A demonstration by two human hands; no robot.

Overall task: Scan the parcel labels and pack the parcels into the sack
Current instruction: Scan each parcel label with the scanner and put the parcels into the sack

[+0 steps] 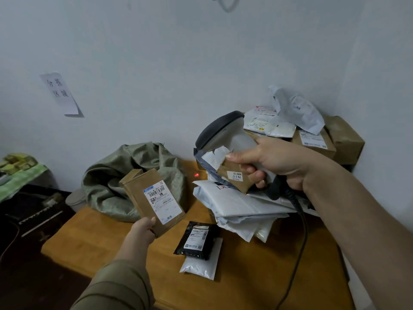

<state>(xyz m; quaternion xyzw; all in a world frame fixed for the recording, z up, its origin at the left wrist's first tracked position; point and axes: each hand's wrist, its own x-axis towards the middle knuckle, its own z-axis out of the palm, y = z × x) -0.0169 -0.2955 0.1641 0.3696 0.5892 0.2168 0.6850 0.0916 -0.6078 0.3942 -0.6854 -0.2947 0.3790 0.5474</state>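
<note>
I take the green woven sack (134,175) as my marker; it slumps crumpled against the wall at the back of the wooden table (257,276), and I cannot see whether anything is inside it yet. Just in front of it my left hand (143,229) pinches the lower corner of a flat brown cardboard parcel (152,200), tilted up so its white printed label (162,201) faces me. Right of the sack a red dot (196,175) lands on the tabletop, not on the label (so I judge this scan is not yet made). Nearer me, right of the sack, a glossy black pouch (197,240) lies on top of a white plastic mailer (201,262), both soft and flat. Further right my right hand (274,162) is curled round the grip of a grey handheld scanner (223,133), its dark cable (297,231) trailing down. Behind it a loose heap of slick white poly mailers (237,204) and taped brown boxes (335,139) waits, so most of the work seems still ahead.
</note>
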